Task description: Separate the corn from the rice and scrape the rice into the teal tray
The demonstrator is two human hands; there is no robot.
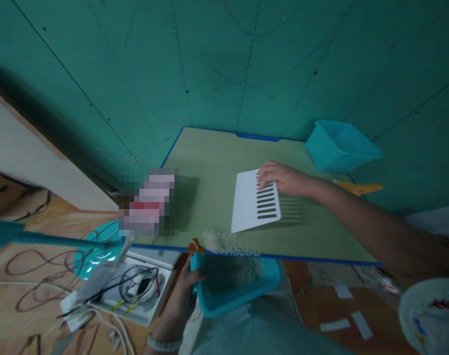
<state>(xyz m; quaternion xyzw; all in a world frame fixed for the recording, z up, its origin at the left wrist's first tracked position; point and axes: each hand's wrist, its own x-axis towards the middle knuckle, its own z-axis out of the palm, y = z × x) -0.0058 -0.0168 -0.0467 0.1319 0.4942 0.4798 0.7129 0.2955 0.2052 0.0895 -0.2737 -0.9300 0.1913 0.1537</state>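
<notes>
My right hand (278,176) grips the slotted edge of a flat white scraper (244,199), tilted over the green tabletop (209,153). Close to the scraper's lower corner, a small heap of pale grains (219,240) lies along the table's front edge. Below that edge my left hand (189,283) holds a turquoise plastic bin (224,306) by its left rim. More of the grains are inside the bin, which sits right under the table edge. Part of the left hand is hidden behind the bin's side.
Another turquoise bin (338,145) stands at the table's back right. A blurred-out pink item (150,202) is at the left. Orange tape (359,188) shows on the right edge. On the floor lie a white box of cables (139,291) and loose cords. A green wall (224,64) rises behind.
</notes>
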